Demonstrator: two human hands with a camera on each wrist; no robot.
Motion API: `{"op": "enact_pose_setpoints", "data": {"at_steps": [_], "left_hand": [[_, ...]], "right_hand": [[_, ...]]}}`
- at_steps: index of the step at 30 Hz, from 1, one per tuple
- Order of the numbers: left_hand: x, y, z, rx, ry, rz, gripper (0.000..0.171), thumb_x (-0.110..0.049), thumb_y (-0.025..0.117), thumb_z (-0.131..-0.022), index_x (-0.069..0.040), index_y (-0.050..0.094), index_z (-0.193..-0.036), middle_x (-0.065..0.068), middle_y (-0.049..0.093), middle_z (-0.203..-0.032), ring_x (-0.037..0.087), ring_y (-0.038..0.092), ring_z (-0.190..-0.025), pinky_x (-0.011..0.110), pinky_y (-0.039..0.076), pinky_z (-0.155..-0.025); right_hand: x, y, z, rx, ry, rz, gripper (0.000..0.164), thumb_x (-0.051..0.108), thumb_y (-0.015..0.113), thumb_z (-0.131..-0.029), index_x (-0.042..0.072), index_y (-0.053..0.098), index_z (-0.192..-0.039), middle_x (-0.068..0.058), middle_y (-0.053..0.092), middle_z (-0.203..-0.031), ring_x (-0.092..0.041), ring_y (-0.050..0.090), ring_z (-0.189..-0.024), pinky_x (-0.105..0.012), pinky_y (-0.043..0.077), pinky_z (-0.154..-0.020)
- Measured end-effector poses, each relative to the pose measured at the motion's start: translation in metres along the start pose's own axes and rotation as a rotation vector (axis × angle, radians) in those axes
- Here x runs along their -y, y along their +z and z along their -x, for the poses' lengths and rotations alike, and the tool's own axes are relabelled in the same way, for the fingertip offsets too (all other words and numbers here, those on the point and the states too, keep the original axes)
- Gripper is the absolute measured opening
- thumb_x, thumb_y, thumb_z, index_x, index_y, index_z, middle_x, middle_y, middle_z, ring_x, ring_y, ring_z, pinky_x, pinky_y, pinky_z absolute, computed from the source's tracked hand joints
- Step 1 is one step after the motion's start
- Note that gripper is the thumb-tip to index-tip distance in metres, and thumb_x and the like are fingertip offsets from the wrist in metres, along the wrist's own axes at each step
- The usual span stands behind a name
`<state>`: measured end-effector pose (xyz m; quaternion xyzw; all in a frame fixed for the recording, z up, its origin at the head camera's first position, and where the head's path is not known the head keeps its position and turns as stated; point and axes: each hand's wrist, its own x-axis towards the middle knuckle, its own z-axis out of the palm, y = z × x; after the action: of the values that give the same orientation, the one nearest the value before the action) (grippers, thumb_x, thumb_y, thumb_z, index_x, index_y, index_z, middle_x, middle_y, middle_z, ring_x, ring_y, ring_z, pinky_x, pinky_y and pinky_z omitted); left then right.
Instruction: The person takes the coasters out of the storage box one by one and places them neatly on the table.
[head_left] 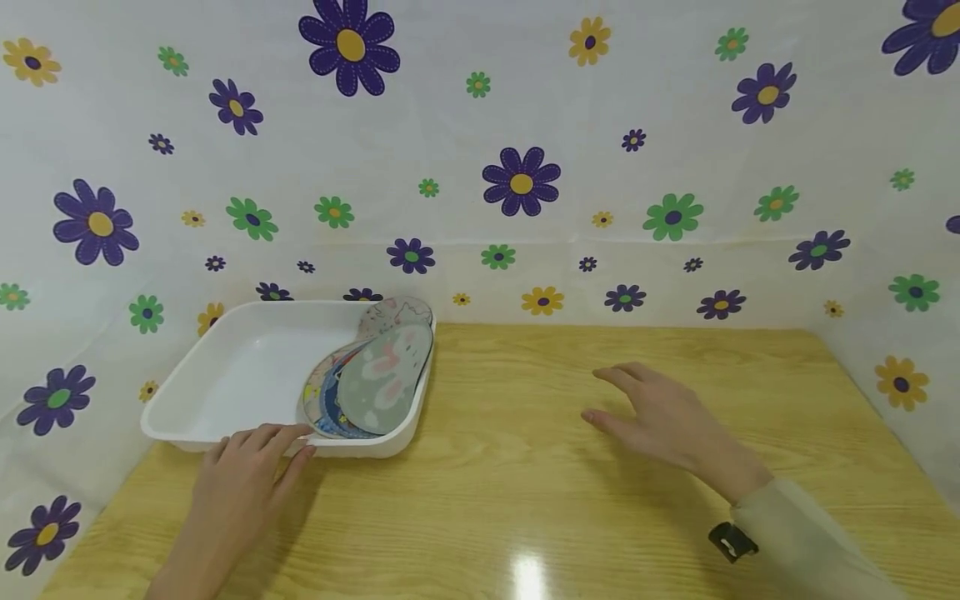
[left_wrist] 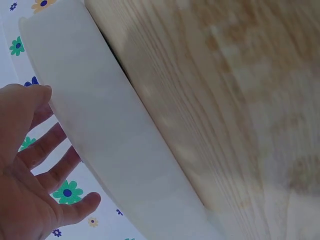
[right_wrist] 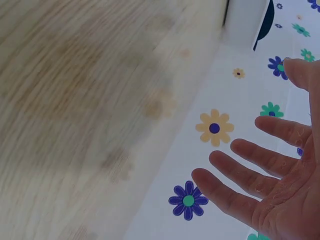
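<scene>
The left hand (head_left: 243,475) grips the near rim of a white tray (head_left: 247,371), its fingers bent over the edge and its thumb against the outside of the wall. The right hand (head_left: 663,421) is released and holds nothing: in the air over the surface (head_left: 510,467), to the right of the tray and well apart from it, with fingers extended and thumb spread away. A light sleeve (head_left: 806,537) covers that forearm, and a black buckle (head_left: 732,542) sits at its cuff.

The tray stands at the far left of the surface. Flat rounded pieces lie overlapped in its right end, some leaning on the right wall. On top is a grey-green piece (head_left: 386,379) with a pale rabbit print; edges of a dark blue piece (head_left: 332,404) and others show beneath it, and a pale pinkish piece (head_left: 395,312) reaches the far right corner.

Behind and to both sides hangs a white cloth (head_left: 450,137) printed with purple, green and yellow flowers
</scene>
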<state>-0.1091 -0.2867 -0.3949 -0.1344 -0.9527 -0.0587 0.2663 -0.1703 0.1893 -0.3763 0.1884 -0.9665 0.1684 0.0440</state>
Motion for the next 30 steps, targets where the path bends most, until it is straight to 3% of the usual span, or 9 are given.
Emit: {"op": "enact_pose_setpoints", "data": {"at_steps": [8,20,30], "left_hand": [[0.001,0.000,-0.001,-0.059,0.033,0.056,0.020,-0.013,0.084,-0.082,-0.014,0.071,-0.097,0.008,0.070,-0.096,0.041,0.066,-0.085,0.057,0.054,-0.063],[0.007,-0.003,-0.003,-0.070,0.102,0.009,0.022,-0.017,0.086,-0.079,-0.013,0.073,-0.096,0.007,0.070,-0.088,0.037,0.068,-0.075,0.049,0.058,-0.058],[0.005,-0.001,-0.004,-0.053,0.091,0.018,0.021,-0.016,0.086,-0.078,-0.014,0.070,-0.091,0.008,0.068,-0.087,0.038,0.066,-0.073,0.050,0.057,-0.058]], "right_hand": [[0.014,0.007,-0.014,-0.020,-0.029,-0.025,0.064,0.057,0.061,-0.098,0.013,0.056,-0.145,-0.018,0.060,-0.144,-0.041,0.062,-0.126,-0.060,0.053,-0.099],[0.031,0.015,-0.032,0.001,-0.038,-0.062,0.064,0.058,0.058,-0.098,0.015,0.055,-0.146,-0.016,0.058,-0.146,-0.040,0.060,-0.130,-0.059,0.051,-0.103],[0.039,0.021,-0.043,0.007,-0.067,-0.103,0.064,0.057,0.058,-0.098,0.015,0.056,-0.146,-0.015,0.059,-0.146,-0.038,0.060,-0.130,-0.058,0.051,-0.104]]}}
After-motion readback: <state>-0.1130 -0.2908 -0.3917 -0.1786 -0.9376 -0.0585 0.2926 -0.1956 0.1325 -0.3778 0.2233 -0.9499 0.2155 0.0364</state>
